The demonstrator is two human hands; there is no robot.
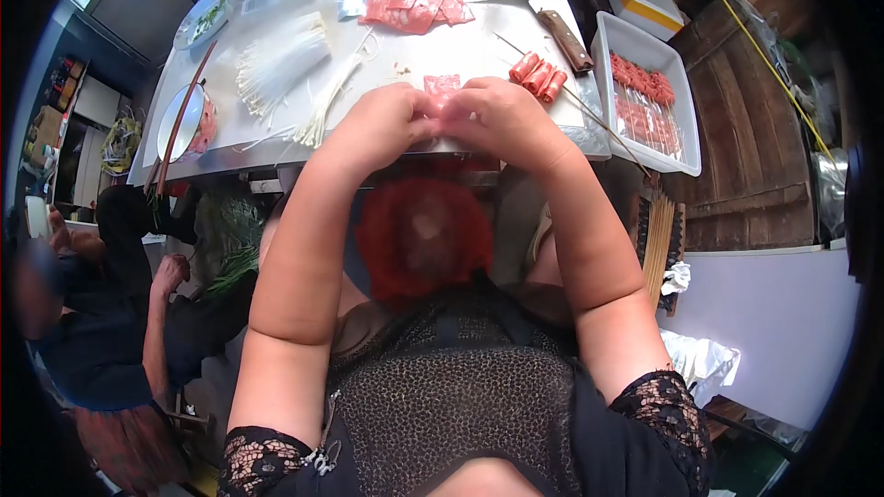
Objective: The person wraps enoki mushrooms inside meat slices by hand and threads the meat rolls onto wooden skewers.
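At the table's near edge, my left hand (394, 120) and my right hand (505, 118) meet with bent fingers over a thin slice of red meat (442, 85). Both hold its near end, while its far end lies flat on the board. What sits under my fingertips is hidden. To the right of my right hand, a skewer carries several meat rolls (539, 76). Beyond my hands is a stack of meat slices (417, 5). Left of my left hand lie white enoki mushrooms (284, 63), with a loose strand bunch (331, 97) nearer.
A white tray (692, 129) of skewered meat stands at the right, near a wooden-handled knife (564, 40). Chopsticks (189, 115) rest across a bowl (180, 121) at the left. Bamboo skewers (658, 244) stand below right. Another person (101, 340) sits at lower left.
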